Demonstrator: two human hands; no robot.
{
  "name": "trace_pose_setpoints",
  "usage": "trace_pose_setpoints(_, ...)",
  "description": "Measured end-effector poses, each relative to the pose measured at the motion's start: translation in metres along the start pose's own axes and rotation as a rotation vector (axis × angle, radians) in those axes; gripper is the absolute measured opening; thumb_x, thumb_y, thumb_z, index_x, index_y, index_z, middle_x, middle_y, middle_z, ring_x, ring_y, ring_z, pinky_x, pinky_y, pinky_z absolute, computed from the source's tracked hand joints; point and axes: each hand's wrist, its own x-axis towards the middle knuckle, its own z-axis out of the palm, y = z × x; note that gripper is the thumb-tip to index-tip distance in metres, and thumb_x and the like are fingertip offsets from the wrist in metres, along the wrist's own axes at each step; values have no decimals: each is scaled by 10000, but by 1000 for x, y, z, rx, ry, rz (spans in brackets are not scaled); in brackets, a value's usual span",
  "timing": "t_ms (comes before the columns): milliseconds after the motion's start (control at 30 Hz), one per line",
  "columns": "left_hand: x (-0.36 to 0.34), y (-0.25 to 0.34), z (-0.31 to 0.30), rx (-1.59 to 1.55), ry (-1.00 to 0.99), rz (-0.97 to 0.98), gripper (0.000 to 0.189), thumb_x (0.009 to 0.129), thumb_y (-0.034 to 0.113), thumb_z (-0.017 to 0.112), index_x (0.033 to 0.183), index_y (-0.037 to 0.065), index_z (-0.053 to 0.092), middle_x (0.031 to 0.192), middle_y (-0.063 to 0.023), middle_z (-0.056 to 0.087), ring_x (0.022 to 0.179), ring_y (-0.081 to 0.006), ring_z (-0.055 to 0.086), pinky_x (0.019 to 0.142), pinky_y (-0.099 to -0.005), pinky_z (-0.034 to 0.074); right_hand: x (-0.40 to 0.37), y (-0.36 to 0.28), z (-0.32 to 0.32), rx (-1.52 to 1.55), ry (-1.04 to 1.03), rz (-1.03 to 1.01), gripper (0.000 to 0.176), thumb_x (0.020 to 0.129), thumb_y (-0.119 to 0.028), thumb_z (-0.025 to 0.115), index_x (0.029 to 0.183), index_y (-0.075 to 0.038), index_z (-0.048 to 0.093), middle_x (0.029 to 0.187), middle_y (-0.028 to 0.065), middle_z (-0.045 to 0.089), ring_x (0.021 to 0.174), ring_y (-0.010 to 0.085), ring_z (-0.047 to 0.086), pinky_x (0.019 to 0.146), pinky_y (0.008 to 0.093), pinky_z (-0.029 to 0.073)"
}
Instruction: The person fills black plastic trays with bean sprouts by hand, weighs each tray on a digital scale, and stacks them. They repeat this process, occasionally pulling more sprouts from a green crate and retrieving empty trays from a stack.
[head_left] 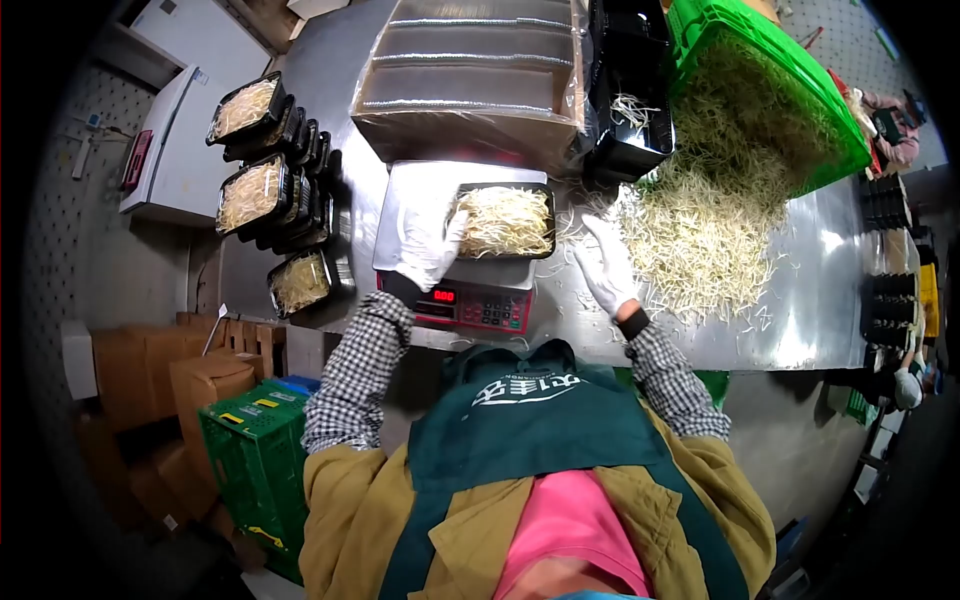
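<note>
A black tray of bean sprouts [505,220] rests on the plate of a red scale [470,306], whose display reads 0.00. My left hand [430,238], in a white glove, is at the tray's left edge, its fingertips by the sprouts; whether it grips the rim is hard to tell. To the right of the tray, my right hand [604,265], also gloved in white, lies over the metal table with its fingers stretched out, beside a large loose heap of sprouts [705,245]. Nothing shows in it.
Stacked filled trays [252,195] stand at the left. An open cardboard box [470,130] is behind the scale, with black empty trays [632,150] beside it. A green crate [845,150] spills sprouts onto the metal table [815,300]. Other people are at the far right.
</note>
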Motion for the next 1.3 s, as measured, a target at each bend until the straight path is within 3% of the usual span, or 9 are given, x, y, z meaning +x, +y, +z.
trace_pose_setpoints(100, 5, -4, 36, 127, 37, -19, 537, 985, 285, 525, 1450, 37, 421, 1430, -224, 460, 1354, -394, 390, 1146, -477, 268, 48, -46, 52, 370, 250, 5, 366, 981, -188, 498, 1304, -25, 555, 1268, 152, 600, 1238, 287, 511, 1086, 374, 363)
trace_pose_setpoints(267, 15, 2, 48, 190, 35, 136, 556, 959, 286, 520, 1462, 74, 413, 1396, -216, 477, 1319, -405, 402, 1133, -502, 269, 96, -66, 95, -30, 248, -143, 229, 922, -231, 540, 1046, -88, 668, 985, 154, 656, 951, 349, 603, 874, 451, 464)
trace_pose_setpoints(633, 16, -5, 36, -133, 90, 144, 586, 867, 170, 605, 1414, 36, 443, 1357, -227, 495, 1303, -416, 415, 1106, -531, 294, 110, -81, 112, 40, -21, 19, 216, 944, -193, 521, 1076, -84, 652, 1001, 149, 654, 985, 338, 590, 907, 434, 446)
trace_pose_setpoints(667, 19, 2, 19, -205, 30, 102, 661, 833, 261, 676, 1417, 51, 448, 1343, -196, 512, 1282, -407, 432, 1099, -538, 292, 114, -78, 100, -123, 138, -206, 214, 933, -161, 542, 1107, -96, 647, 1030, 124, 667, 1019, 310, 596, 914, 408, 455)
trace_pose_setpoints(833, 23, -9, -23, 280, -217, 75, 1108, 631, 529, 825, 1483, 23, 330, 1444, -227, 413, 1367, -414, 345, 1159, -523, 214, 211, -35, 42, -124, 299, -116, 290, 896, -147, 619, 1159, -25, 625, 1105, 164, 641, 1051, 343, 593, 962, 407, 455)
trace_pose_setpoints(1067, 34, -15, -26, 253, -360, -15, 1152, 619, 456, 841, 1518, 33, 257, 1504, -241, 330, 1411, -412, 284, 1174, -516, 196, 303, 6, 56, -331, -296, 260, 616, 921, -378, 605, 1355, 39, 474, 1283, 262, 589, 1218, 377, 557, 1023, 400, 442)
trace_pose_setpoints(1133, 30, -17, -33, 173, -389, -22, 1117, 637, 400, 833, 1522, 39, 256, 1519, -240, 313, 1433, -399, 261, 1180, -504, 193, 318, 38, 62, -310, -393, 222, 638, 909, -359, 641, 1366, 54, 474, 1042, 187, 690, 950, 273, 666, 835, 352, 518)
trace_pose_setpoints(1233, 21, -36, -51, -2, -419, -34, 1057, 672, 303, 804, 1530, 39, 244, 1548, -232, 284, 1465, -369, 222, 1195, -463, 187, 329, 71, 64, 4, -449, 351, 664, 814, -345, 711, 1301, 77, 552, 1133, 217, 687, 1017, 261, 679, 878, 322, 525)
trace_pose_setpoints(1300, 16, -47, -58, -103, -420, -80, 1021, 697, 231, 778, 1535, 33, 229, 1568, -220, 263, 1483, -343, 198, 1204, -427, 181, 326, 75, 61, 151, -428, 371, 595, 807, -265, 715, 1269, 83, 576, 969, 162, 712, 822, 189, 677, 729, 303, 542)
